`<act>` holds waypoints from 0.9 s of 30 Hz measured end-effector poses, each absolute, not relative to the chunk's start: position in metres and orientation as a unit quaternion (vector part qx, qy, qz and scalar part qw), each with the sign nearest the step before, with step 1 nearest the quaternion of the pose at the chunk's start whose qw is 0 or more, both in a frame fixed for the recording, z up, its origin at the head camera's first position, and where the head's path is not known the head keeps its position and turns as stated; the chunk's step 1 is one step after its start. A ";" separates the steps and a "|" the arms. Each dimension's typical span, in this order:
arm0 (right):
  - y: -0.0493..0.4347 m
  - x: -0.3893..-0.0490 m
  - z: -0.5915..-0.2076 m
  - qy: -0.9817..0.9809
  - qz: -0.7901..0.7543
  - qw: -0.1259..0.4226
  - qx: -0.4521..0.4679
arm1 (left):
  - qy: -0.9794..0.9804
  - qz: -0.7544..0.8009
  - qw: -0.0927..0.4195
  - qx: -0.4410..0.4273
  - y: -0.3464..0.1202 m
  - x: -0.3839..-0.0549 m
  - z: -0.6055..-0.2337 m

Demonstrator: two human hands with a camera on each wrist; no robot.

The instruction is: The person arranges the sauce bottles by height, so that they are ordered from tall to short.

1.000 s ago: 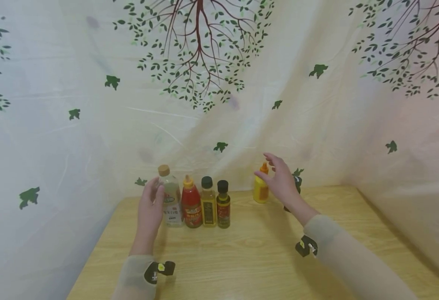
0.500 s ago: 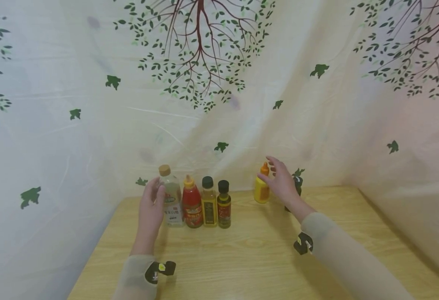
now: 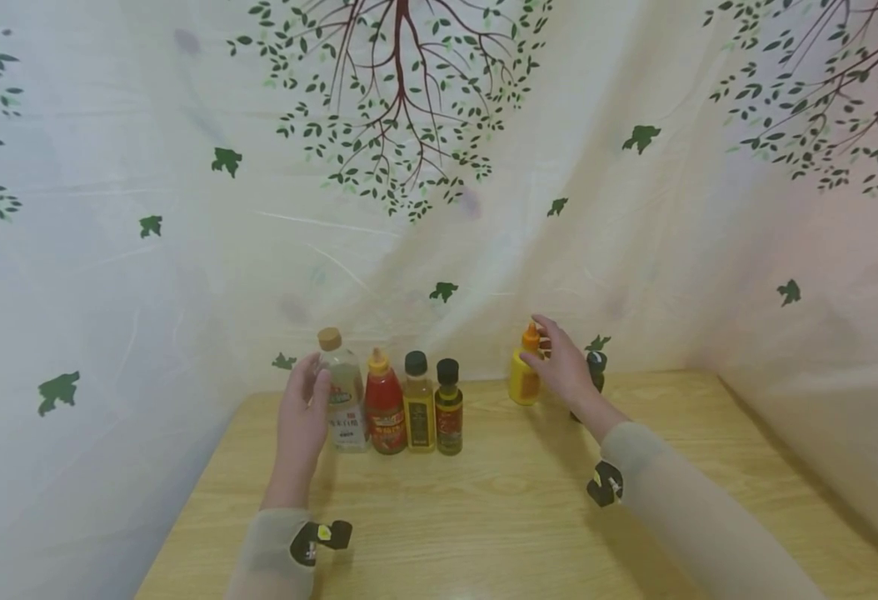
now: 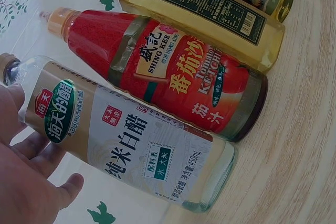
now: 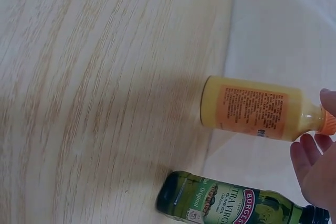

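Note:
My left hand (image 3: 304, 417) is beside a clear vinegar bottle (image 4: 142, 140) with a tan cap. Its thumb (image 4: 14, 96) overlaps the bottle's shoulder, and its relaxed fingers lie along the far-left side. A red ketchup bottle (image 4: 163, 72) stands right of the vinegar. At the table's back, my right hand (image 3: 568, 367) holds a yellow squeeze bottle (image 5: 252, 108) by its orange cap (image 5: 328, 123), with the thumb on one side and fingers on the other. The squeeze bottle is upright. A green olive oil bottle (image 5: 231, 200) stands right of it, partly hidden by my wrist in the head view.
Right of the ketchup stand a square oil bottle (image 3: 420, 408) and a slim dark-capped bottle (image 3: 450, 412). All of them are on a wooden table (image 3: 446, 525), with a white curtain (image 3: 439, 250) printed with leaves hanging behind it.
My right hand has drawn in slightly, thumb and fingers closing in around the squeeze bottle's cap. My left hand stays in place beside the vinegar bottle.

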State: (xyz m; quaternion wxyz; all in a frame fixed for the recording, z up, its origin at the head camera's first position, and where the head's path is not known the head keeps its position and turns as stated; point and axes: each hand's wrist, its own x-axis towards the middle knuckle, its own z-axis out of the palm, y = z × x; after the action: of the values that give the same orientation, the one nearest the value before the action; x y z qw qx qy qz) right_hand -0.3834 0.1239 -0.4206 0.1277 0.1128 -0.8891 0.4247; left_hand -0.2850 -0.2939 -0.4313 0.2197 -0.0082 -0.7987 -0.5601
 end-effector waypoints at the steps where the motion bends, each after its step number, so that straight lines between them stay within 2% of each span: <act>1: 0.124 -0.384 -0.421 -0.889 0.424 0.126 0.113 | -0.799 -0.560 0.219 -0.008 -0.294 -0.284 -0.431; 27: 0.120 -0.396 -0.424 -0.904 0.399 0.131 0.084 | -0.799 -0.562 0.216 -0.008 -0.295 -0.285 -0.431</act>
State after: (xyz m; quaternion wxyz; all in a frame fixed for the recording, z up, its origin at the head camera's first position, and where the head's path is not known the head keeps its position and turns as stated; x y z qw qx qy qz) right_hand -0.3964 0.1196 -0.4244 0.1310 0.0838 -0.9037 0.3990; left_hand -0.2854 -0.2945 -0.4314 0.2158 -0.0080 -0.7987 -0.5617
